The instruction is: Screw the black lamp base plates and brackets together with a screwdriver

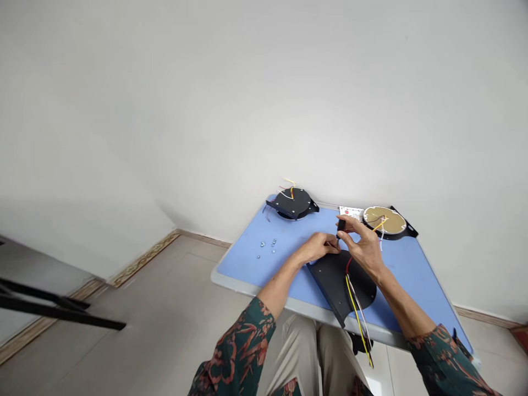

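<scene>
A screwdriver with a black handle (341,225) stands nearly upright in the closed fingers of my right hand (363,247). Its shaft points down to the far edge of a black plate (330,278) with a rounded side. My left hand (319,246) is closed, fingers pinched together by the screwdriver's tip at that edge; anything between them is too small to make out. Red, yellow and white wires (355,300) come out of the plate and hang over the table's front edge.
Several small screws (263,244) lie on the blue table (243,258) at left. A black round unit (293,202) with wires sits at the back left. Another unit with a tan disc (385,221) lies at the back right, beside a white printed card (350,212). A wall stands behind.
</scene>
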`<state>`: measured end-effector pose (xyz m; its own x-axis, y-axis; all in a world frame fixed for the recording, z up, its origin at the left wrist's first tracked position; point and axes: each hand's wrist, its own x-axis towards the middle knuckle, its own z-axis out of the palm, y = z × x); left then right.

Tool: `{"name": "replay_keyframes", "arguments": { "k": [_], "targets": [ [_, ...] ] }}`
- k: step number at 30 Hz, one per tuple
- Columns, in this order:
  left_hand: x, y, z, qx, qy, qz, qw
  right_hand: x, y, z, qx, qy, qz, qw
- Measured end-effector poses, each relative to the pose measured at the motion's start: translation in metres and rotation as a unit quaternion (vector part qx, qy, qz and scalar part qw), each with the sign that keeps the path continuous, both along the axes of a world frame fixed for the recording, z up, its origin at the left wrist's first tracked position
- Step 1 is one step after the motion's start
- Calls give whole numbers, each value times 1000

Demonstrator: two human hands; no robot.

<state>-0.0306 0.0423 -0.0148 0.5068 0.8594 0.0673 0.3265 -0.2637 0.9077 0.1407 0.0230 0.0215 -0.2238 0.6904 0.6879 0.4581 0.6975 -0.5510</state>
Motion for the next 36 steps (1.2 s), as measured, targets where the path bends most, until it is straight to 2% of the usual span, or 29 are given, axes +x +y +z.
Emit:
{"name": "replay_keyframes", "arguments": {
  "k": [4, 11, 16, 22, 26, 32, 36],
  "targets": [
    [1, 1, 0, 0, -4, -3, 1000, -1, 2, -1, 43, -20, -28, 998],
    [0, 0, 5, 14, 42, 20, 999, 1, 4, -7, 42, -34, -40, 998],
    [0, 1, 2, 32, 62, 18, 997, -1, 2, -4, 56, -47, -37, 997],
    [0, 2, 2, 46, 66, 6, 997, -3, 2, -2, 91, -36, -69, 993],
    [-1, 0, 6, 42, 83, 14, 996, -1, -2, -2, 100, 6, -86, 991],
    [0, -1, 8, 42, 107, 36, 993, 5, -2, 0, 85, 142, -116, 979],
    [1, -1, 9, 46, 133, 43, 989, 9, 1, -1, 82, 172, -129, 973]
  ]
}}
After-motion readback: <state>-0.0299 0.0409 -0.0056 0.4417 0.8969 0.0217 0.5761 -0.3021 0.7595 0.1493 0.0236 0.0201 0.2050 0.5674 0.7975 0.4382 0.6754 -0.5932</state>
